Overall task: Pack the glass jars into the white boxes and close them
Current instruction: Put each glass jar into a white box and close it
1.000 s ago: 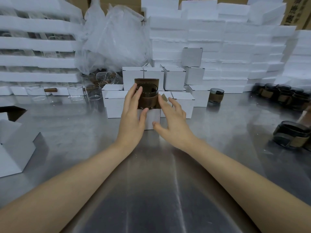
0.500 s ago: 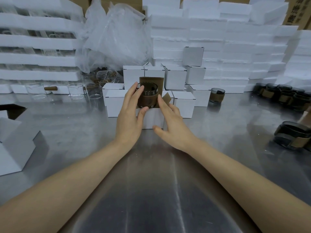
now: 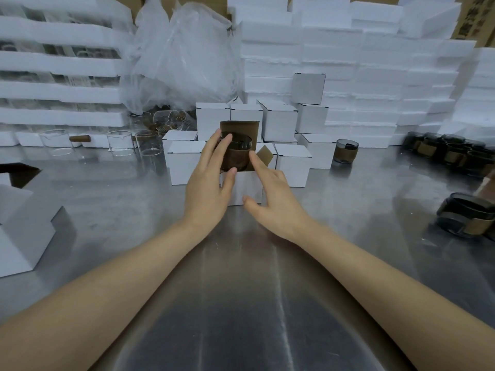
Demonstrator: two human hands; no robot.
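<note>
A dark glass jar (image 3: 238,153) with a brown band sits in the mouth of an open white box (image 3: 249,188) on the steel table, most of it still above the rim. My left hand (image 3: 209,191) holds the jar, fingers along its left side and thumb on its front. My right hand (image 3: 273,199) is open beside it, with straight fingers at the jar's right side by the brown side flap (image 3: 265,156). The box's brown back flap (image 3: 241,127) stands upright behind the jar.
Closed white boxes (image 3: 293,164) stand stacked around and behind the open one. One banded jar (image 3: 345,151) stands to the right, with more dark jars (image 3: 466,215) at the right edge. Clear glass beakers (image 3: 120,143) stand at left, unfolded white boxes (image 3: 24,231) at near left, foam stacks (image 3: 375,76) behind.
Both hands stay at the jar and box. The brown side flap shows more beside my right fingers than before.
</note>
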